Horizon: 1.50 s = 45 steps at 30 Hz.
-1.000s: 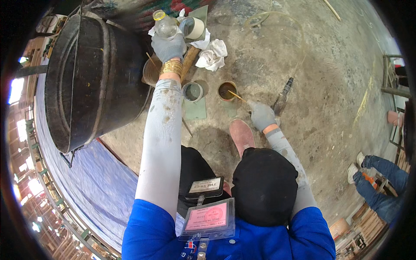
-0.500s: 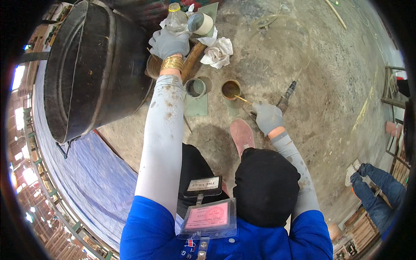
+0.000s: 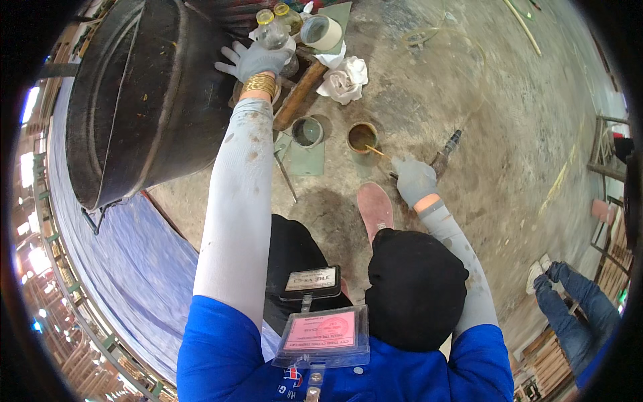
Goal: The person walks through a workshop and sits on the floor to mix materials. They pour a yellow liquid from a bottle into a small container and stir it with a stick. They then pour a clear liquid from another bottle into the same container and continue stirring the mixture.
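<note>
My left hand (image 3: pixel 258 61), in a grey glove, reaches to the far left with its fingers spread. It is right against a clear bottle (image 3: pixel 272 35) with a yellow cap; a second yellow-capped bottle (image 3: pixel 289 20) stands just behind. My right hand (image 3: pixel 415 182), also gloved, is closed around a thin yellowish stick (image 3: pixel 376 151). The stick's far end dips into a round cup (image 3: pixel 362 136) of brownish liquid; whether it has bristles is hidden. Left of that cup, a grey-rimmed cup (image 3: pixel 307 132) of dark liquid rests on a green sheet (image 3: pixel 309 163).
A large black drum (image 3: pixel 167 100) fills the left, above a blue tarp (image 3: pixel 147 268). A wooden piece (image 3: pixel 299 94), crumpled white cloth (image 3: pixel 343 80) and white cup (image 3: pixel 321 32) lie ahead. A dark tool (image 3: pixel 445 151) is beyond my right hand. Someone's jeans-clad legs (image 3: pixel 579 301) show at right.
My left hand's fingers have spread apart beside the bottle, and the second bottle has come into clearer view. My right hand keeps the stick in the cup. The whole view has shifted slightly.
</note>
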Each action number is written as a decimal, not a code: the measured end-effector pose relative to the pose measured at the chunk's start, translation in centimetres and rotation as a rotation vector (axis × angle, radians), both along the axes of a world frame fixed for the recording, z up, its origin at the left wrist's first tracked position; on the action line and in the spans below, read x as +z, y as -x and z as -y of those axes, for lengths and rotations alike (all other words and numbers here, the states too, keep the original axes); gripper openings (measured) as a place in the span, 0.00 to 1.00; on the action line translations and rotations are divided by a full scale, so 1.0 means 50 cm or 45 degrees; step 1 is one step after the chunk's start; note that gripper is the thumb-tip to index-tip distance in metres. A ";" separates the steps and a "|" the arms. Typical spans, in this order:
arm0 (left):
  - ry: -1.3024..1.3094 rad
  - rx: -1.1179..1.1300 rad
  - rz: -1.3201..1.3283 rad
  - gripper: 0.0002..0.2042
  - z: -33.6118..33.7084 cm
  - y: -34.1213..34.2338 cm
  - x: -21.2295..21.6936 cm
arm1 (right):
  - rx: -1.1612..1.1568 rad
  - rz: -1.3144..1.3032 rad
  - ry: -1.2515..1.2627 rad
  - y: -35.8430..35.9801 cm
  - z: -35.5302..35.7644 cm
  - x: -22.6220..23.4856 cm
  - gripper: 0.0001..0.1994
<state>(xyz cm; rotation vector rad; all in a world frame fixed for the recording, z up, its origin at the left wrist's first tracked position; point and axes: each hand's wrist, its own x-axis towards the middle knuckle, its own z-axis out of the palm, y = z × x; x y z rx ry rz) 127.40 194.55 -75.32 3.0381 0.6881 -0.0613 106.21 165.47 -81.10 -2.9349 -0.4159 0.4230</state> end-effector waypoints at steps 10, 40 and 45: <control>0.386 0.020 0.731 0.57 -0.039 0.053 0.010 | 0.004 -0.030 0.032 -0.017 -0.020 0.018 0.09; 1.777 0.273 0.422 0.24 -0.142 0.602 -0.074 | 0.048 0.013 -0.899 -0.054 -0.125 -0.078 0.19; 1.834 0.241 0.334 0.24 -0.137 0.587 -0.079 | 0.329 -0.103 0.048 -0.036 0.123 -0.049 0.23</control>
